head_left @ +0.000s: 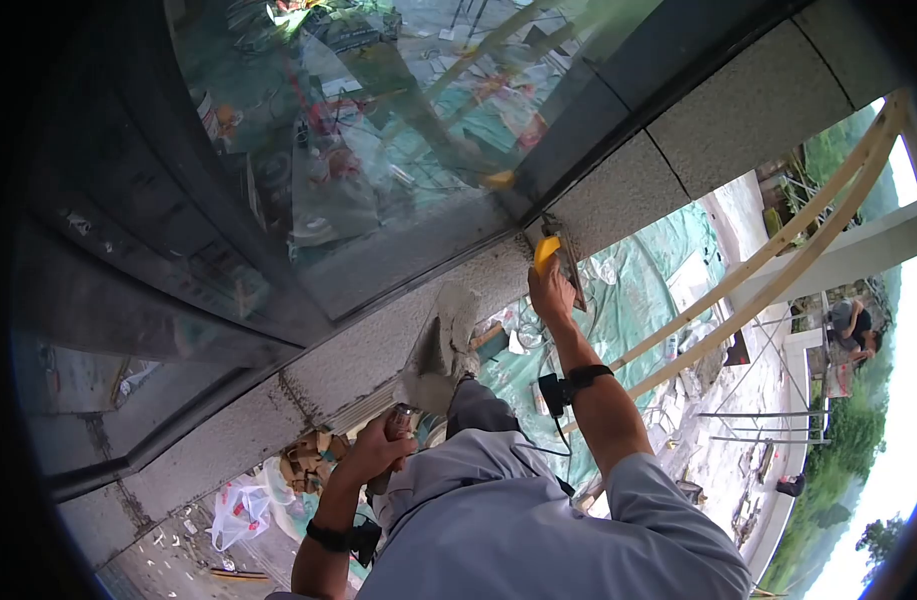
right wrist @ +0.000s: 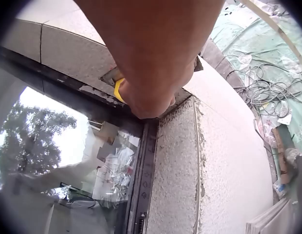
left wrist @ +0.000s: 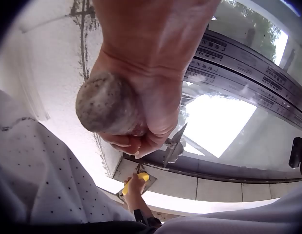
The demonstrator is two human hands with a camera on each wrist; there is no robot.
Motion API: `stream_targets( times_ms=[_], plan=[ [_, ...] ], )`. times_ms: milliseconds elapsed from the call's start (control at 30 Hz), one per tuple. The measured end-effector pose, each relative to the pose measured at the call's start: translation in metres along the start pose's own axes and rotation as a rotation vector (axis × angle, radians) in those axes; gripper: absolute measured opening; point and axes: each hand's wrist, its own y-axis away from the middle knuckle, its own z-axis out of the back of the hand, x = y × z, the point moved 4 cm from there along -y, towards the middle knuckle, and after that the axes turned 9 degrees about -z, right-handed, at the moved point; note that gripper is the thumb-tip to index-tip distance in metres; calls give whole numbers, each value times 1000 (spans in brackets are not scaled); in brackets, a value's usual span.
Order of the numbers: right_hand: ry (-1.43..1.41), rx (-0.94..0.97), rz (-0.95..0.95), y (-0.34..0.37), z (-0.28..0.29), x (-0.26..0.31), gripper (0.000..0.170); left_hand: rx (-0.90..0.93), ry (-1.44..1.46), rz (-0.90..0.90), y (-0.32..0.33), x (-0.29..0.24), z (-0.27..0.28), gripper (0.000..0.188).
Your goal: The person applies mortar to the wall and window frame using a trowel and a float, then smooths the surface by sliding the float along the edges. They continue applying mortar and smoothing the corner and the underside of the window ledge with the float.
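Note:
My left hand grips the handle of a pointing trowel, whose rounded, mortar-stained handle end faces the left wrist camera. Ahead of that hand is the trowel's grey blade, coated in mortar. My right hand holds a plastering float by its yellow handle. The float's flat plate lies at the pale stone ledge, beside the corner of the dark window frame. Seen from the right wrist, the forearm and hand cover most of the float.
A speckled stone ledge runs along the dark-framed glass. Green sheeting and coiled cable lie on the floor. Curved wooden strips stretch past my right arm. A plastic bag lies lower left; another person is far right.

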Motion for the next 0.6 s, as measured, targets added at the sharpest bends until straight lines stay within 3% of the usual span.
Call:
stream_targets(
  times_ms=[233,300,367,433,533,600],
  plan=[
    [28,71,-50,-24,0,0,53,86,0,-14,-15,-4,-11,31],
    [10,17,-44,-16,7,2,52,76,-15,-8,-17,-5,-14,32],
    [-77,-161,-87,-7,16,2,51,95,-33,17,-15,-5,-15,32],
    [-169,-142,-93,1,25,-1,53,83,-44,27,-12,-5,-15,32],
    [-36,131,-126,3,11,-2,57,74,-20,10,-15,1,-13,30],
    [-19,127,-107,-1,8,9,56,76,7,-10,-14,2,-12,29]
  ],
)
